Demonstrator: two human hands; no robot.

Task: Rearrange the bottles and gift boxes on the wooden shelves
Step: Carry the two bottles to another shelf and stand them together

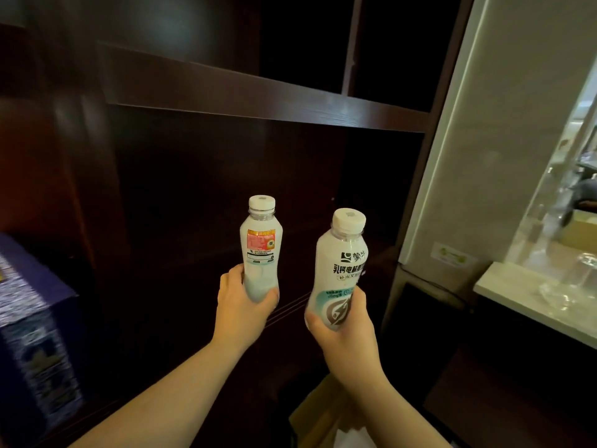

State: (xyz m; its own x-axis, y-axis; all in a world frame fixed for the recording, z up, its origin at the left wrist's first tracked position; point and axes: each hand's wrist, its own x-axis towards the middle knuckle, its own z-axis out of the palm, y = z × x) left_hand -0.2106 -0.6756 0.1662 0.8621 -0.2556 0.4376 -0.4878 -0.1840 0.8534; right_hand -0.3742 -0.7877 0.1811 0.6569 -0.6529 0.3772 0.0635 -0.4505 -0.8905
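Observation:
I hold two white capped drink bottles upright in front of a dark wooden shelf unit (265, 108). My left hand (240, 308) grips the base of the left bottle (261, 250), whose back label with a red patch faces me. My right hand (342, 334) grips the base of the right bottle (342, 270), tilted slightly right, its printed front toward me. Both bottles hang in the air before the dark lower compartment. A blue gift box (29, 321) stands at the far left on the shelf.
A pale wall panel (504, 140) borders the shelf on the right. Beyond it, a light counter (529, 305) carries clear glassware (568, 286). An open cardboard box (323, 418) lies low between my forearms.

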